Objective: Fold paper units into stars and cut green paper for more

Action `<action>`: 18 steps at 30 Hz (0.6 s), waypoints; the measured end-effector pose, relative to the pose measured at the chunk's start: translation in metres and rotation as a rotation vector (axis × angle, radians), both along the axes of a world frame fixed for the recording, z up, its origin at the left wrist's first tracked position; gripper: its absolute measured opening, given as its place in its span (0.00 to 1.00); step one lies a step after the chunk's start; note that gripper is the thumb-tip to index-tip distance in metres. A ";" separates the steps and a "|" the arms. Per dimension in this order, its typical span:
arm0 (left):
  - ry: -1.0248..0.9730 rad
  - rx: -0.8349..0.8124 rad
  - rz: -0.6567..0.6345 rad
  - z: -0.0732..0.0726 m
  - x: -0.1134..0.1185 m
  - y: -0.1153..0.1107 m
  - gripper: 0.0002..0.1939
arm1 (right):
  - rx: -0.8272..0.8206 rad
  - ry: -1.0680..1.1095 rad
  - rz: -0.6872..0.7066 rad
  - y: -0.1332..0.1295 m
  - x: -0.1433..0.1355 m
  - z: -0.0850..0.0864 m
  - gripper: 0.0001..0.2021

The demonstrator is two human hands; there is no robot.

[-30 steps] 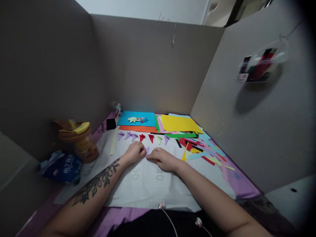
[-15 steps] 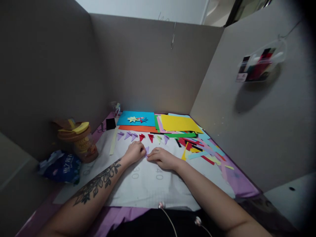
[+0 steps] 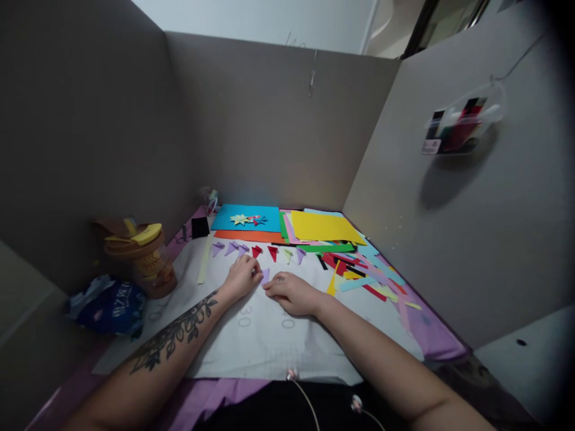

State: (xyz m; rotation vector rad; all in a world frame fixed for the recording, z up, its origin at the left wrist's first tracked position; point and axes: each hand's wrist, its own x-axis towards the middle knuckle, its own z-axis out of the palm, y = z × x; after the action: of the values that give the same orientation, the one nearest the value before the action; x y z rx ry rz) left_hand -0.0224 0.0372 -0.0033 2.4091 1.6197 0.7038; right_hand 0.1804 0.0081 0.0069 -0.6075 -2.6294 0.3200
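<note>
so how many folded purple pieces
5: three purple pieces beyond the left hand, a fourth piece beyond the right hand, a fifth piece between the hands; more may be hidden.

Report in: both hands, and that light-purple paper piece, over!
Left hand, right hand: both at small light-purple paper piece, grip unclear. Piece between them, over white printed sheet. Row of folded coloured paper pieces beyond, not blocking.

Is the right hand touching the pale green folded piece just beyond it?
Apart. The head view shows a narrow strip of bare white sheet between the right hand and the pale green folded piece.
</note>
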 end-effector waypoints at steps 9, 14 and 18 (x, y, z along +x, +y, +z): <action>-0.031 0.000 -0.001 0.002 -0.023 0.011 0.04 | 0.015 -0.030 -0.025 -0.004 0.000 0.001 0.13; -0.034 -0.046 0.035 0.004 -0.020 0.010 0.04 | 0.003 -0.032 -0.015 -0.005 -0.003 0.002 0.13; -0.019 -0.104 0.015 0.006 -0.023 0.011 0.05 | -0.009 -0.031 -0.017 -0.007 -0.004 0.005 0.13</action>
State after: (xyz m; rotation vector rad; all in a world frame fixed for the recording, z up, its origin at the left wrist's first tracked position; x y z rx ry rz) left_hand -0.0453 0.0484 0.0028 2.3139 1.6266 0.6265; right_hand 0.1768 0.0008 0.0116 -0.6420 -2.6519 0.3199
